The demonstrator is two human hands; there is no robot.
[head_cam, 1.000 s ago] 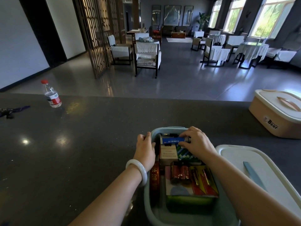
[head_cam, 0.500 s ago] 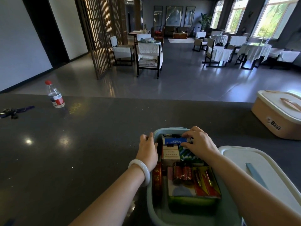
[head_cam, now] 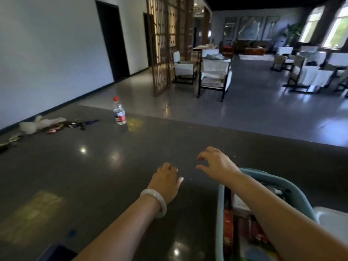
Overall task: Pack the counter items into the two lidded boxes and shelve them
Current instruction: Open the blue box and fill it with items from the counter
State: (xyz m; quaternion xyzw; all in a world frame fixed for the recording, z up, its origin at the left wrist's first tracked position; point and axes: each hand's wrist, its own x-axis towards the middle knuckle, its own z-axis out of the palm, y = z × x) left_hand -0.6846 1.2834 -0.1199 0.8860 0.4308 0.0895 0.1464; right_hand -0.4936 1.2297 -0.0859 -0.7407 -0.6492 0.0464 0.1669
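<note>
The pale blue box (head_cam: 220, 213) stands open at the lower right, packed with small packets and batteries; my right forearm crosses over it. Its white lid (head_cam: 333, 217) lies just to its right. My right hand (head_cam: 216, 162) hovers over the dark counter, left of the box, fingers spread and empty. My left hand (head_cam: 166, 182), with a pale bangle on the wrist, is just left of it, fingers loosely curled and holding nothing. A water bottle (head_cam: 119, 111) with a red cap stands at the counter's far edge. A plush rabbit (head_cam: 37, 123) and a lanyard with keys (head_cam: 82, 123) lie far left.
More small wrapped items (head_cam: 11, 140) lie at the counter's left edge. The dark counter (head_cam: 94, 176) stretches wide between my hands and those things. Beyond it are a tiled floor, chairs (head_cam: 214, 74) and covered tables.
Both hands have left the blue box and moved left over the counter, empty. My view has swung left, so the beige box is out of sight and the rabbit and keys appear.
</note>
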